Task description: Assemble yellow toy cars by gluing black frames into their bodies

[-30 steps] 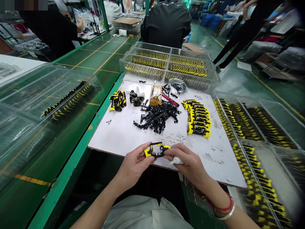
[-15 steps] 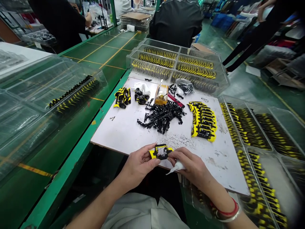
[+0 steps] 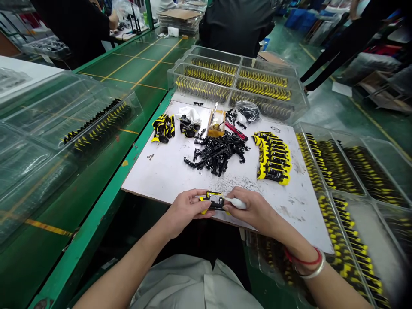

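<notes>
In the head view, the left hand [image 3: 185, 211] pinches the left end of a yellow-and-black frame [image 3: 216, 206] between thumb and fingers. The right hand [image 3: 255, 211] grips a small white bottle [image 3: 238, 203], its thin nozzle pointing left at the frame — whether the tip touches is too small to tell. The frame sits between both hands, over the near edge of the white board [image 3: 151, 176]. Beyond the hands lies a heap of black pieces [image 3: 222, 152] — and, farther right, a row of yellow-and-black parts [image 3: 273, 159].

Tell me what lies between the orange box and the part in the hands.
Head view: from the box to the part, a heap of black strips, then speckled white board.
</notes>
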Demonstrator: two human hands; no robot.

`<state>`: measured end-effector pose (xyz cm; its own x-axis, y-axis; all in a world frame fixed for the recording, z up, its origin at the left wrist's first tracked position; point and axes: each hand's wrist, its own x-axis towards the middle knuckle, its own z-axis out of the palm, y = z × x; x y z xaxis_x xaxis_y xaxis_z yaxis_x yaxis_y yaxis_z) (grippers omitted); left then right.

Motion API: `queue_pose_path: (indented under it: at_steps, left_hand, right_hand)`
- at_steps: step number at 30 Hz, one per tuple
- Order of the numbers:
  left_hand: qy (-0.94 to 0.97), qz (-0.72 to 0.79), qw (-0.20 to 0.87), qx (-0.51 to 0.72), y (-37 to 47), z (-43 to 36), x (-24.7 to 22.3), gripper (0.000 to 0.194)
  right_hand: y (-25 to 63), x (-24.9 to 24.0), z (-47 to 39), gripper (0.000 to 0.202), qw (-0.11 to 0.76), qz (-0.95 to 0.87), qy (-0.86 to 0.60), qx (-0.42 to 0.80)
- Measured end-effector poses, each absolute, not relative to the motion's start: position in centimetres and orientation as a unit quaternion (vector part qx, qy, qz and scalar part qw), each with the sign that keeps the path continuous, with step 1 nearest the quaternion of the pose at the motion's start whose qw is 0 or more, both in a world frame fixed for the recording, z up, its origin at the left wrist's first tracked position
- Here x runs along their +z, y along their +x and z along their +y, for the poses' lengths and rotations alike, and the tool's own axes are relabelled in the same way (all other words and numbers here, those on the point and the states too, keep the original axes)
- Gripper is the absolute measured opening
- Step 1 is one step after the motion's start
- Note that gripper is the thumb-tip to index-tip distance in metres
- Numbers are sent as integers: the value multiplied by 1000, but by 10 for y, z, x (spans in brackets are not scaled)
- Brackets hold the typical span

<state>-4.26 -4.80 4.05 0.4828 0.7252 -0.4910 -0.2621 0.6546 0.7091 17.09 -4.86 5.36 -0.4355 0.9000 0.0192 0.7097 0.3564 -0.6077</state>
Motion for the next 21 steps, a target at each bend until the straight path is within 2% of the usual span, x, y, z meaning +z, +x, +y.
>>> queue_pose_path:
  at_steps: [5, 11, 15, 21]
  left_hand:
    - [279, 408, 815, 301, -42, -44, 38, 44]
    - [272, 402, 822, 299, -42, -42, 38, 43]
    - [272, 407, 819, 299, -42, -41, 39, 42]
    - [286, 423, 811, 284, -40, -39, 37, 44]
  right_hand:
    - [171, 57, -44, 4, 142, -812, -506, 254]
    - [174, 50, -49, 5, 158, -842, -472, 209]
    - [175, 50, -53, 10, 132, -860, -458, 183]
    - [174, 58, -47, 14, 111, -866, -438, 213]
